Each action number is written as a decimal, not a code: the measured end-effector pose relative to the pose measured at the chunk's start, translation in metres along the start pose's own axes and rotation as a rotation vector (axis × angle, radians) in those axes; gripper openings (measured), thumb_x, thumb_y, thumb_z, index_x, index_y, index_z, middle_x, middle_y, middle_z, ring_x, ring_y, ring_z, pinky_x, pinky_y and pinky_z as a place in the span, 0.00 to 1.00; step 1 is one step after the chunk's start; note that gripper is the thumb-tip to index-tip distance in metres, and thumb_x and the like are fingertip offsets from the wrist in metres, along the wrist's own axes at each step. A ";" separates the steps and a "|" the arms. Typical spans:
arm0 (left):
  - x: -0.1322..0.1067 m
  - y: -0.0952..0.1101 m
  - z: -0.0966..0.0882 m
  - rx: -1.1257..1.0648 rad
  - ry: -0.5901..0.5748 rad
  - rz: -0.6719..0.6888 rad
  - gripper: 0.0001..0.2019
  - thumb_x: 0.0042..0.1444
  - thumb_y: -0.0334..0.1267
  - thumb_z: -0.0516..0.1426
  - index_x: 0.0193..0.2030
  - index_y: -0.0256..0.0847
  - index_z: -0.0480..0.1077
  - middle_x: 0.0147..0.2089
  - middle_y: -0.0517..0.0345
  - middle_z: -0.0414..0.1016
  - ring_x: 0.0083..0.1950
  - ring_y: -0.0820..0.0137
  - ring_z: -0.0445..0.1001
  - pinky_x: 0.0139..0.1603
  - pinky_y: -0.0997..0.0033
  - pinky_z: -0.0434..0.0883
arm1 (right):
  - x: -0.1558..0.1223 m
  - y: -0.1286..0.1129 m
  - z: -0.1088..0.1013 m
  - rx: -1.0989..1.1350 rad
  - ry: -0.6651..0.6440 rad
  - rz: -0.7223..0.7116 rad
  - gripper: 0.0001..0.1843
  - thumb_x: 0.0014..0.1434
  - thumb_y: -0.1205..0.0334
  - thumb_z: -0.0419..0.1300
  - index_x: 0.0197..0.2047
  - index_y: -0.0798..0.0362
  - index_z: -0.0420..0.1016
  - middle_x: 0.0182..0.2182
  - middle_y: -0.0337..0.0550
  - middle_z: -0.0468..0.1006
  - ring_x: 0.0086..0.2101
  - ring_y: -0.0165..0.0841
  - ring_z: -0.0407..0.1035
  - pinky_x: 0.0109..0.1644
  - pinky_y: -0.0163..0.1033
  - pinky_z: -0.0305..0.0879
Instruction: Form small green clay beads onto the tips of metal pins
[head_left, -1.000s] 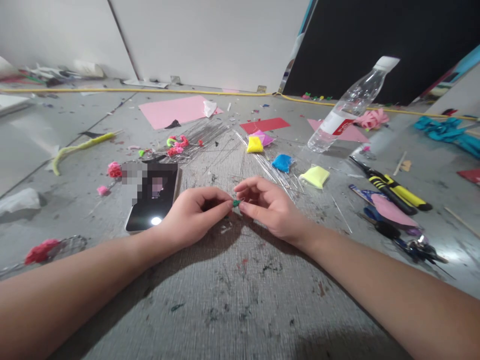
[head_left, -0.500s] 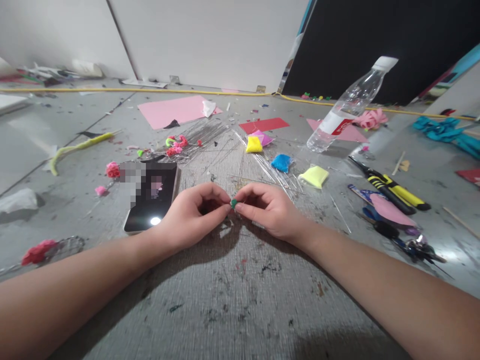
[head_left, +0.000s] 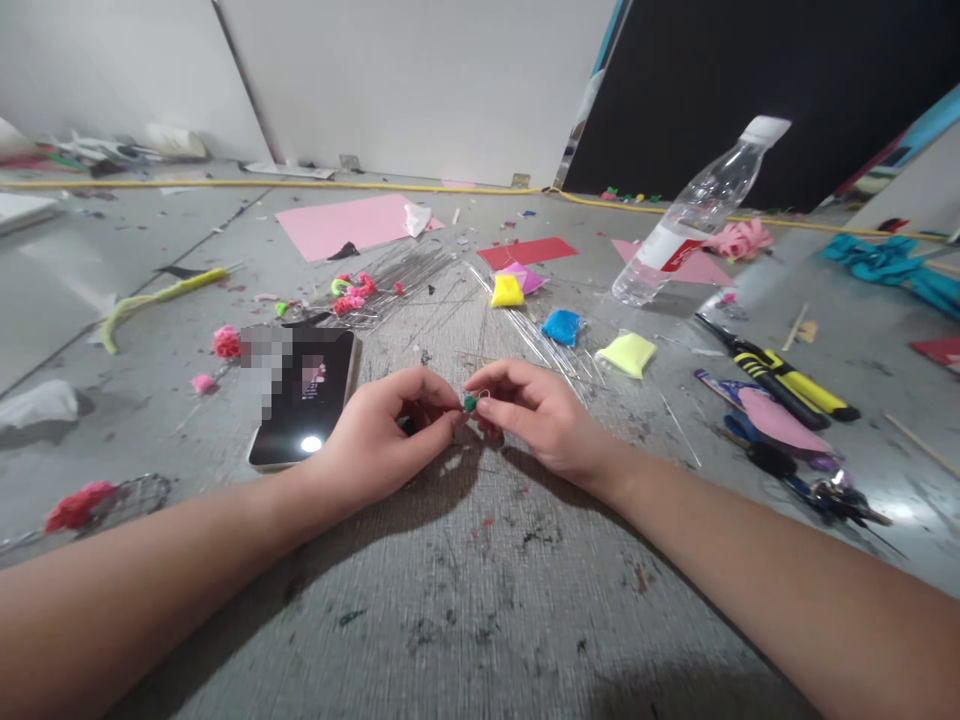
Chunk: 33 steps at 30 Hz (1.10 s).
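Note:
A tiny green lump [head_left: 470, 403], which looks like soft modelling clay, sits between my two hands just above the table. My left hand [head_left: 405, 415] is closed, pinching it at thumb and fingertips. My right hand [head_left: 536, 415] is curled against the lump's other side, its thumb touching it and its index finger slightly lifted. A thin pale wire loop [head_left: 484, 393] shows between the right thumb and index finger. Part of the lump is hidden by the fingertips.
A phone [head_left: 306, 400] lies by my left wrist. Beyond are clay packets in yellow [head_left: 508, 290], blue [head_left: 562, 327] and pale yellow [head_left: 628, 354], thin wires [head_left: 529, 335] and pink paper [head_left: 345, 225]. At right are a plastic bottle [head_left: 686, 225] and a yellow-black tool [head_left: 787, 380].
My right index finger has lifted and parted from its thumb, and the right fingers have shifted. The green lump shows more, and a wire loop has come into sight. My left hand stays put.

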<state>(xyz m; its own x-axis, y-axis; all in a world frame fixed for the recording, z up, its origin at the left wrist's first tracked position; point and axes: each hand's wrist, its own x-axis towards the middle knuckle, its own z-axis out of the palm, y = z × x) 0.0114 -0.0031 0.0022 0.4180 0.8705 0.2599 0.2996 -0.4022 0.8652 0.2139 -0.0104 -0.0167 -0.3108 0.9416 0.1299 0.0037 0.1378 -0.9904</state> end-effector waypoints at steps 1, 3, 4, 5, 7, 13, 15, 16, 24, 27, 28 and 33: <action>0.000 0.000 0.000 0.008 0.012 -0.008 0.04 0.56 0.36 0.61 0.34 0.38 0.74 0.30 0.59 0.77 0.28 0.75 0.72 0.28 0.75 0.69 | 0.000 0.000 0.000 0.022 0.009 0.020 0.09 0.60 0.57 0.64 0.43 0.51 0.75 0.30 0.38 0.76 0.29 0.30 0.68 0.34 0.39 0.67; 0.000 -0.002 0.000 0.017 0.018 -0.040 0.05 0.56 0.37 0.61 0.35 0.38 0.74 0.30 0.58 0.77 0.28 0.74 0.72 0.28 0.75 0.69 | 0.001 0.000 0.001 0.045 0.032 0.063 0.08 0.61 0.55 0.63 0.38 0.51 0.75 0.27 0.38 0.75 0.26 0.30 0.67 0.31 0.39 0.66; 0.000 -0.003 0.000 0.018 0.017 -0.053 0.05 0.57 0.38 0.61 0.36 0.38 0.75 0.31 0.58 0.78 0.28 0.74 0.72 0.28 0.75 0.70 | 0.001 -0.001 0.001 0.047 0.046 0.078 0.09 0.61 0.55 0.63 0.35 0.51 0.74 0.26 0.37 0.74 0.25 0.29 0.67 0.30 0.38 0.65; 0.001 -0.003 0.000 0.017 0.014 -0.061 0.06 0.57 0.38 0.62 0.36 0.38 0.75 0.31 0.57 0.78 0.29 0.73 0.73 0.29 0.74 0.70 | 0.002 -0.001 0.001 0.044 0.057 0.089 0.10 0.61 0.55 0.62 0.32 0.51 0.73 0.25 0.37 0.73 0.24 0.29 0.66 0.29 0.38 0.64; 0.001 -0.005 0.000 0.010 0.007 -0.070 0.06 0.57 0.39 0.62 0.36 0.38 0.75 0.32 0.57 0.79 0.30 0.73 0.74 0.31 0.74 0.72 | 0.002 -0.003 0.001 0.020 0.069 0.093 0.11 0.61 0.55 0.61 0.29 0.51 0.71 0.23 0.36 0.72 0.23 0.28 0.64 0.27 0.37 0.62; 0.002 -0.005 0.001 0.006 -0.016 -0.066 0.04 0.58 0.38 0.61 0.36 0.39 0.74 0.32 0.58 0.79 0.31 0.73 0.75 0.31 0.74 0.72 | 0.004 -0.006 -0.001 -0.100 0.064 0.056 0.12 0.61 0.55 0.61 0.29 0.52 0.71 0.21 0.35 0.71 0.22 0.27 0.62 0.26 0.36 0.58; 0.002 -0.005 0.001 0.014 -0.021 -0.057 0.04 0.58 0.37 0.61 0.36 0.39 0.74 0.32 0.58 0.79 0.31 0.73 0.75 0.30 0.74 0.71 | 0.006 -0.006 -0.001 -0.115 0.045 0.069 0.12 0.61 0.55 0.60 0.29 0.52 0.71 0.21 0.34 0.71 0.21 0.27 0.61 0.25 0.36 0.57; 0.002 -0.005 0.001 0.018 -0.025 -0.051 0.04 0.58 0.37 0.61 0.36 0.39 0.74 0.32 0.58 0.79 0.31 0.73 0.75 0.31 0.74 0.71 | 0.007 -0.006 -0.002 -0.121 0.043 0.075 0.11 0.60 0.55 0.60 0.29 0.51 0.71 0.20 0.34 0.71 0.20 0.27 0.61 0.25 0.36 0.56; 0.001 -0.005 -0.001 0.129 -0.025 0.027 0.06 0.62 0.37 0.58 0.38 0.39 0.75 0.35 0.54 0.81 0.33 0.71 0.76 0.33 0.71 0.72 | 0.023 -0.003 -0.027 -0.374 0.200 0.138 0.16 0.57 0.61 0.56 0.19 0.50 0.63 0.15 0.34 0.64 0.20 0.29 0.58 0.27 0.38 0.53; -0.001 -0.002 -0.001 0.240 -0.045 0.126 0.04 0.62 0.33 0.57 0.38 0.39 0.74 0.34 0.56 0.80 0.33 0.71 0.76 0.34 0.72 0.72 | 0.028 -0.001 -0.032 -0.447 0.250 0.122 0.15 0.57 0.62 0.58 0.19 0.49 0.65 0.16 0.36 0.66 0.22 0.31 0.59 0.29 0.39 0.53; -0.002 -0.002 -0.002 0.281 -0.047 0.168 0.04 0.61 0.32 0.56 0.38 0.39 0.74 0.33 0.57 0.79 0.33 0.71 0.75 0.34 0.72 0.72 | 0.029 0.001 -0.032 -0.465 0.264 0.117 0.15 0.57 0.62 0.59 0.20 0.49 0.65 0.16 0.36 0.67 0.22 0.31 0.60 0.29 0.39 0.53; -0.006 -0.001 -0.004 0.479 -0.022 0.362 0.07 0.60 0.29 0.54 0.43 0.37 0.72 0.38 0.52 0.79 0.38 0.66 0.77 0.41 0.65 0.75 | 0.030 0.006 -0.030 -0.520 0.300 0.102 0.15 0.58 0.61 0.59 0.20 0.50 0.68 0.17 0.38 0.69 0.22 0.32 0.62 0.29 0.40 0.54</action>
<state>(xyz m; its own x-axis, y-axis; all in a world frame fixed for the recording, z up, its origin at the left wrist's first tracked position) 0.0049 -0.0070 0.0015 0.5815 0.6501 0.4891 0.4857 -0.7597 0.4324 0.2335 0.0277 -0.0174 -0.0036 0.9930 0.1180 0.5064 0.1035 -0.8561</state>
